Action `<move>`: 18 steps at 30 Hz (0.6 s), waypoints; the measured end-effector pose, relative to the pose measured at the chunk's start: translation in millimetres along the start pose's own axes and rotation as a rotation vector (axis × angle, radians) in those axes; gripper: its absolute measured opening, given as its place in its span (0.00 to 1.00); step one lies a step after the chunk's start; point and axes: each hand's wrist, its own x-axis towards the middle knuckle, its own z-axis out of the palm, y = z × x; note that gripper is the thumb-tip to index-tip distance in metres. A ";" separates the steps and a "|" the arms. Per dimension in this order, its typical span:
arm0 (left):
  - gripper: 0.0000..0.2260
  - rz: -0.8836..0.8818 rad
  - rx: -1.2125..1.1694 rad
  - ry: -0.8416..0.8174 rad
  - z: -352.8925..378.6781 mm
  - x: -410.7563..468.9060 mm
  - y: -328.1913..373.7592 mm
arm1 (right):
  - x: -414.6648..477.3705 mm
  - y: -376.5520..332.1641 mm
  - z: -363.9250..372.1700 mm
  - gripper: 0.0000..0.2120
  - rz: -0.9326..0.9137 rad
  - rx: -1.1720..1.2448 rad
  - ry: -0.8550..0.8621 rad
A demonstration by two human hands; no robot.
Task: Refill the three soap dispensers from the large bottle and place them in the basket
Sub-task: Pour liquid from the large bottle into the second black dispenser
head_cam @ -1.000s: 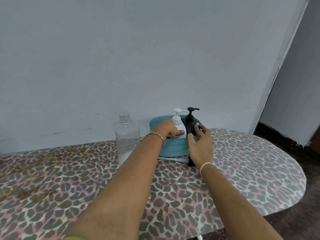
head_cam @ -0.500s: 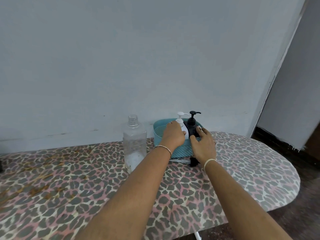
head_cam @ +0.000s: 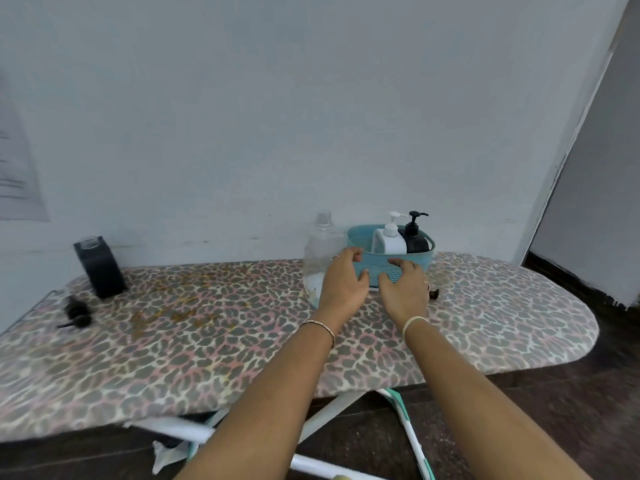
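Note:
A teal basket point(head_cam: 360, 240) stands at the back of the ironing board by the wall. Inside it a white dispenser point(head_cam: 392, 239) and a black dispenser point(head_cam: 414, 238) stand upright side by side. A third dispenser, a black one without its pump point(head_cam: 99, 266), stands far left by the wall, and a loose black pump point(head_cam: 76, 316) lies in front of it. The large clear bottle point(head_cam: 320, 252), uncapped and nearly empty, stands just left of the basket. My left hand point(head_cam: 344, 282) and my right hand point(head_cam: 403, 287) hover before the basket's front wall, fingers apart, holding nothing.
The ironing board point(head_cam: 242, 341) has a leopard-print cover with brownish stains left of centre. A small black part point(head_cam: 433, 294) lies by my right hand. The board's white and teal legs point(head_cam: 405, 420) show below its front edge. A doorway opens at the right.
Both hands have let go of the dispensers in the basket and drawn back to its front. The view has pulled back and swung left, showing the third dispenser at far left.

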 end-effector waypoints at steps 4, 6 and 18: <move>0.15 -0.083 0.009 0.105 -37.9 -32.0 -26.7 | -40.4 -18.8 17.1 0.20 -0.061 0.035 -0.111; 0.15 -0.136 0.020 0.137 -59.0 -47.8 -42.9 | -58.2 -30.5 29.4 0.19 -0.100 0.054 -0.166; 0.16 -0.353 0.040 0.370 -193.4 -86.8 -141.7 | -128.1 -132.4 135.1 0.19 -0.283 0.109 -0.481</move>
